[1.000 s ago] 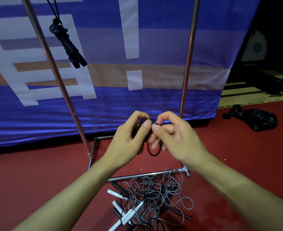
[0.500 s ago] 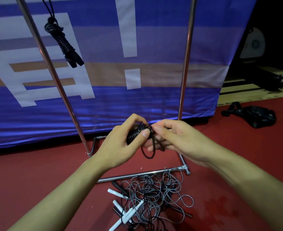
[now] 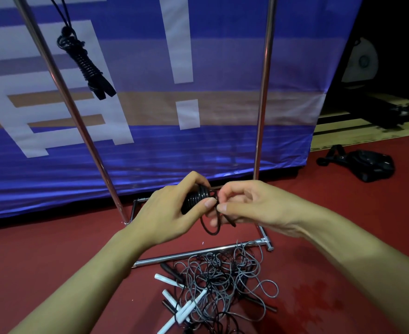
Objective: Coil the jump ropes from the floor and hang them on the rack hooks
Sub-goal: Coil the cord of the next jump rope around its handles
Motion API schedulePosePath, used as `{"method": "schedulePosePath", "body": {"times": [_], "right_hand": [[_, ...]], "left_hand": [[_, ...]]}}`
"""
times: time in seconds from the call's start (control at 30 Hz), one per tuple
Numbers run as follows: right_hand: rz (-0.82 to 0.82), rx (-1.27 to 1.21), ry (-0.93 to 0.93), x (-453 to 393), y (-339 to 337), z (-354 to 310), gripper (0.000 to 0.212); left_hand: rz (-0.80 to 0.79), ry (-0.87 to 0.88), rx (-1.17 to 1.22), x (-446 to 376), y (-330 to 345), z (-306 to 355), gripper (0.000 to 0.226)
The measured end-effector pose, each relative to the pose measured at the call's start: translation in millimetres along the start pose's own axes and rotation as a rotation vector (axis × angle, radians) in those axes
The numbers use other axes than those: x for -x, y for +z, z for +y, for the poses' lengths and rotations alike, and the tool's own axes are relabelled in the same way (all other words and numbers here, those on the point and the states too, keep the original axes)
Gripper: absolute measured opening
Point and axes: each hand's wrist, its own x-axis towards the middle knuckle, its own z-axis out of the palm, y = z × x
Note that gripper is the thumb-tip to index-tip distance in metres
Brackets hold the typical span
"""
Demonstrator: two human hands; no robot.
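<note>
My left hand (image 3: 172, 213) grips a tightly coiled black jump rope (image 3: 196, 200) at chest height in front of the rack. My right hand (image 3: 249, 204) pinches the rope's loose black end, which hangs in a small loop (image 3: 210, 227) below my fingers. A second coiled black rope (image 3: 87, 66) hangs from the top of the metal rack, beside its slanted left pole (image 3: 70, 104). On the red floor below lies a tangled pile of grey and black ropes (image 3: 220, 280) with white handles (image 3: 181, 309).
The rack's right pole (image 3: 262, 92) rises behind my hands and its base bar (image 3: 198, 253) lies on the floor. A blue banner (image 3: 198, 153) hangs behind the rack. A black bag (image 3: 367, 165) lies on the floor at the right.
My right hand has shifted a little right and drawn the loose end out of the coil, so the hanging loop is larger. My left hand holds the coil in much the same place.
</note>
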Motion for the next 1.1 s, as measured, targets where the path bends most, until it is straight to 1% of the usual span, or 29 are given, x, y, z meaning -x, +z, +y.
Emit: {"method": "schedulePosePath", "body": {"times": [0.1,0.17,0.23,0.3,0.4,0.5,0.53,0.6,0.73,0.8,0.87,0.93,1.0,1.1], "right_hand": [[0.045,-0.072,0.020,-1,4,1,0.010],[0.022,-0.100,0.029,-1,2,-1,0.022],[-0.017,-0.108,0.045,0,1,-6,0.026],[0.008,-0.095,0.057,0,4,-8,0.022],[0.094,-0.068,0.035,-1,7,-5,0.011],[0.104,-0.069,0.053,-2,5,-5,0.006],[0.114,-0.050,0.069,-2,5,-5,0.002],[0.177,0.032,0.084,-2,5,-4,0.006],[0.362,0.334,0.010,-9,5,3,0.012],[0.392,0.388,0.019,-12,4,7,0.028],[0.331,0.439,0.053,-14,3,8,0.040],[0.272,0.482,0.070,-13,2,7,0.040],[0.279,0.493,0.043,-12,4,6,0.037],[0.349,0.544,-0.049,-13,8,8,0.037]], "left_hand": [[0.009,-0.012,0.045,0,-4,-1,0.030],[0.007,0.006,0.032,-1,-6,3,0.030],[0.010,0.017,0.011,-2,-6,5,0.030],[0.013,0.023,-0.026,-2,-6,6,0.031],[0.006,0.028,-0.043,-2,-6,7,0.031],[-0.002,0.040,-0.088,-2,-6,7,0.033],[-0.005,0.053,-0.135,-2,-6,7,0.035],[-0.002,0.081,-0.248,-2,-5,7,0.040],[0.048,0.136,-0.375,-3,-3,4,0.044],[0.071,0.163,-0.394,-4,-2,4,0.045],[0.070,0.166,-0.391,-3,0,3,0.044],[0.057,0.148,-0.352,-1,3,3,0.044],[0.037,0.091,-0.260,-2,5,3,0.043],[0.029,0.027,-0.103,-6,6,3,0.036]]}}
